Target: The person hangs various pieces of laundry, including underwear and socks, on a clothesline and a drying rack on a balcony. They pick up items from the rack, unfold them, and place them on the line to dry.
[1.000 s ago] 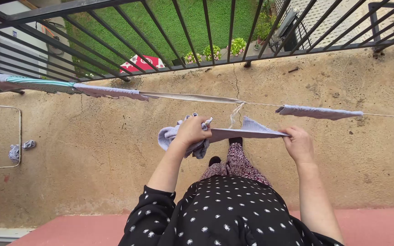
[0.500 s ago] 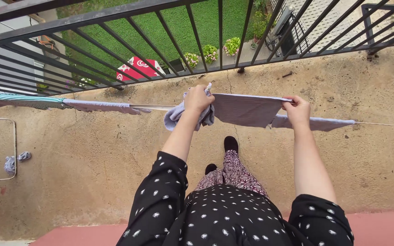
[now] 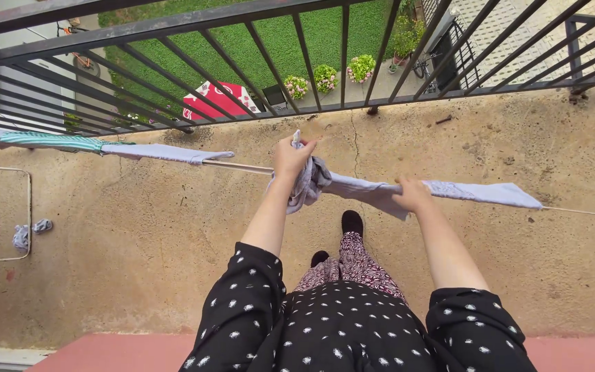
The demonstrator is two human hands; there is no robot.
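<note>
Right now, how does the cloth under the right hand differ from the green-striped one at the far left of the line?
The cloth under the right hand is pale grey-lilac; the green-striped cloth is teal with light stripes. The grey cloth is gripped by the left hand and right hand, bunched at its left end; the striped one hangs untouched and flat. Both lie over the same clothesline.

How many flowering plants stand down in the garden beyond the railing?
3, in a row behind the black metal railing: left flowering plant, middle flowering plant, right flowering plant. The bars may hide more.
</note>
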